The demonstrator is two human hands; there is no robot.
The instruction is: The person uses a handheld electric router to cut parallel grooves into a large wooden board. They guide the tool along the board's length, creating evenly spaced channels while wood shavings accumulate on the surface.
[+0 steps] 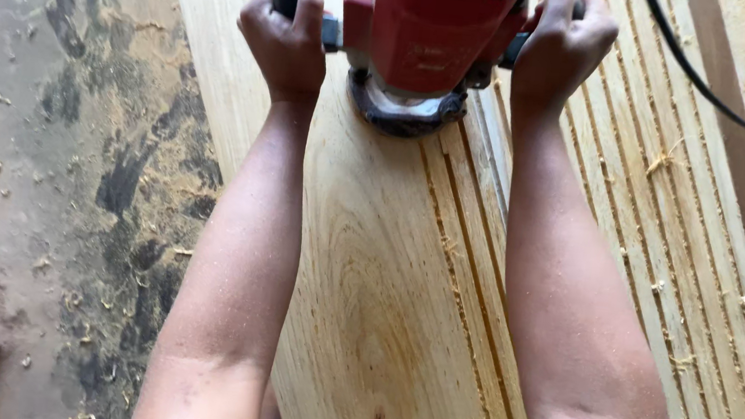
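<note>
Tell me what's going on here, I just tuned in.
A person has both hands on a red power router standing on a long wooden board. The left hand wraps the dark side handle on the left, the right hand the one on the right. The router's round base sits flat on the board at the end of straight parallel grooves, with more grooves covering the board's right side. A black cord trails off right. Sawdust lies on the floor.

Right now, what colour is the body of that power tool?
Red, with black handles; the router shows best in the head view.
</note>
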